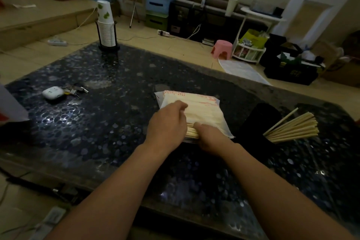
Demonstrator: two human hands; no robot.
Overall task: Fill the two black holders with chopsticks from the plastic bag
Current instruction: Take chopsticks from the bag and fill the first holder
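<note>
A plastic bag [202, 107] of pale chopsticks lies on the dark pebble-patterned table [101, 122]. My left hand [167, 122] rests on the bag's near left side, fingers curled over its open end. Beside it my right hand [210, 136] grips a bundle of chopsticks [191, 131] at the bag's mouth. To the right stands a black holder [261, 121] with several chopsticks [296, 128] fanning out of it toward the right. A second dark shape sits just below that holder; I cannot tell whether it is the other holder.
At the table's far left corner a stack of paper cups [106, 23] stands in a black rack. A white earbud case with keys [58, 91] lies at the left. A white object [11, 105] sits at the left edge. A pink stool [222, 48] and boxes are on the floor beyond.
</note>
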